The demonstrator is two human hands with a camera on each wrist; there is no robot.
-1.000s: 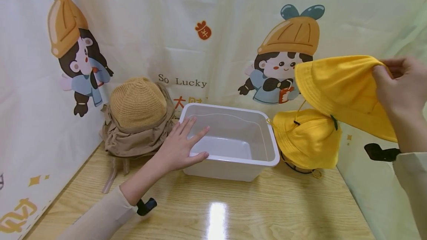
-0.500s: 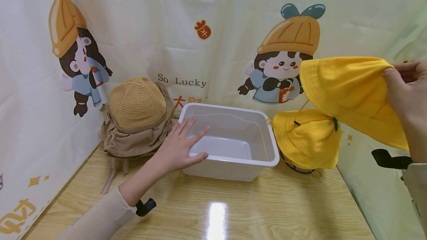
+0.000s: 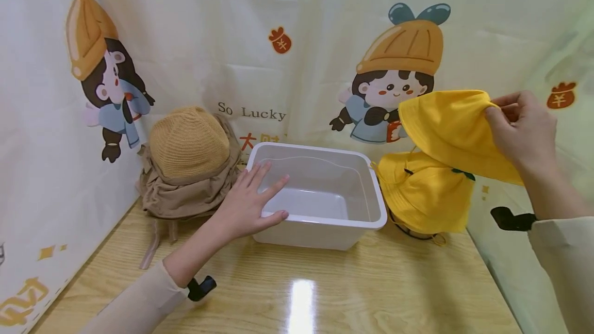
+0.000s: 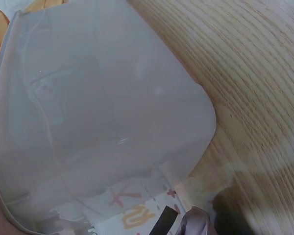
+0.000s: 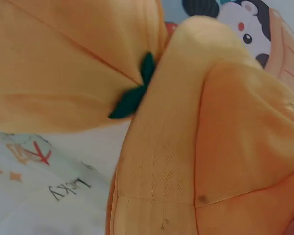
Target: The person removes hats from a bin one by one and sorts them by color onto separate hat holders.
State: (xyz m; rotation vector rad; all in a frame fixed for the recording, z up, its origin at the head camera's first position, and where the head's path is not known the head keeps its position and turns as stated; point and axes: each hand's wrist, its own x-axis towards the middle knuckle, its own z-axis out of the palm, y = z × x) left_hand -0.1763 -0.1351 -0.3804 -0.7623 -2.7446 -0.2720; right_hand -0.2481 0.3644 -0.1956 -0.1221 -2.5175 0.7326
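Observation:
In the head view my right hand [image 3: 529, 130] pinches the crown of a yellow bucket hat [image 3: 452, 128] and holds it raised at the right. Just below hangs a second yellow bucket hat [image 3: 427, 197] with a green leaf on top, over a stand whose dark base partly shows. The held hat's brim [image 5: 157, 142] overlaps that leaf [image 5: 132, 98] in the right wrist view. My left hand [image 3: 248, 200] rests with spread fingers on the left end of a white plastic bin [image 3: 311, 236]; that bin's side [image 4: 103, 98] fills much of the left wrist view.
Left of the bin, a tan knitted hat [image 3: 190, 143] sits on top of a brown cloth hat [image 3: 185, 200] with hanging straps. All stand on a wood-grain table [image 3: 250, 293], with a printed curtain [image 3: 297, 81] close behind and at both sides.
My right hand went slightly right with the yellow bucket hat, then came back left and a little lower. The left hand and the bin hold their place.

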